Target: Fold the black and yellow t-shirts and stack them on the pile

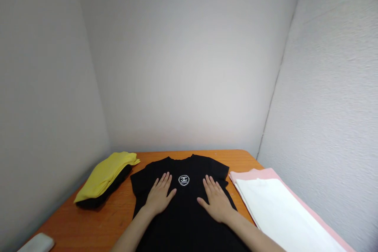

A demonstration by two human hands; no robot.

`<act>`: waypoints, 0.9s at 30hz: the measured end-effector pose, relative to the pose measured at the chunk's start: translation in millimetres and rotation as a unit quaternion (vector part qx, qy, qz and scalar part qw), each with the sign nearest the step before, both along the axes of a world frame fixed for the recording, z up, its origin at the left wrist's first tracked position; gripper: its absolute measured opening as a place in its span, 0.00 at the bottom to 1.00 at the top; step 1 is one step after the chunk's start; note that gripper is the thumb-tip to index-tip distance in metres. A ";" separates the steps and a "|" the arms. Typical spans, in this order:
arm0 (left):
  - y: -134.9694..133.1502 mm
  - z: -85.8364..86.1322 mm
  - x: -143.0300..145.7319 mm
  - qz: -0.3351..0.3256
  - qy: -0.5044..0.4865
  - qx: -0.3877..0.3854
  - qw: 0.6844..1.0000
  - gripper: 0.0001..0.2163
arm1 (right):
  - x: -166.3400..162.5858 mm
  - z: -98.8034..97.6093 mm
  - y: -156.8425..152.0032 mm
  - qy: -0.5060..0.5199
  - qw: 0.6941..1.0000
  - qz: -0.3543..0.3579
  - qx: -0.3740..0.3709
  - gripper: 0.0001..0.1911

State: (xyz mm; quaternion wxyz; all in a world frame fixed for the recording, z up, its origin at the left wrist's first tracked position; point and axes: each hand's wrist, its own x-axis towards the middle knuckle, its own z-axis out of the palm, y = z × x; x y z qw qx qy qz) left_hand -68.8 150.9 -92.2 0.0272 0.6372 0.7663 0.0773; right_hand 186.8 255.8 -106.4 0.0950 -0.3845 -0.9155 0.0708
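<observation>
A black T-shirt (183, 208) with a small white round logo (184, 180) on the chest lies spread flat on the orange wooden table (100, 220), collar toward the far wall. My left hand (159, 196) rests palm down on the shirt just left of the logo, fingers stretched out. My right hand (216, 201) lies flat on the shirt to the right of the logo, fingers also extended. Neither hand holds anything.
A folded yellow garment (104, 174) sits on top of a folded black one (102, 199) at the table's left. A white cloth (277, 212) over a pink one (260, 174) lies on the right. A pale object (37, 243) sits at the near left corner. Walls enclose three sides.
</observation>
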 end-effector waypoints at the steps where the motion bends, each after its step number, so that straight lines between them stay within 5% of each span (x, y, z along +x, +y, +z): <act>1: 1.3 1.6 3.1 0.005 0.002 -0.001 1.000 0.33 | -4.0 1.7 0.7 0.001 1.000 -0.009 -0.002 0.47; 8: 27.7 1.7 28.4 0.049 0.056 0.035 0.997 0.30 | -54.4 17.8 16.4 0.043 0.998 0.002 0.036 0.40; 13: 38.2 -5.3 -1.8 0.161 0.051 -0.009 0.986 0.32 | -57.2 -2.9 40.9 0.029 0.998 -0.064 0.007 0.40; 27: 75.5 -17.6 -25.2 0.139 0.039 0.015 0.989 0.33 | -54.3 -10.3 69.3 0.044 0.991 -0.123 -0.001 0.41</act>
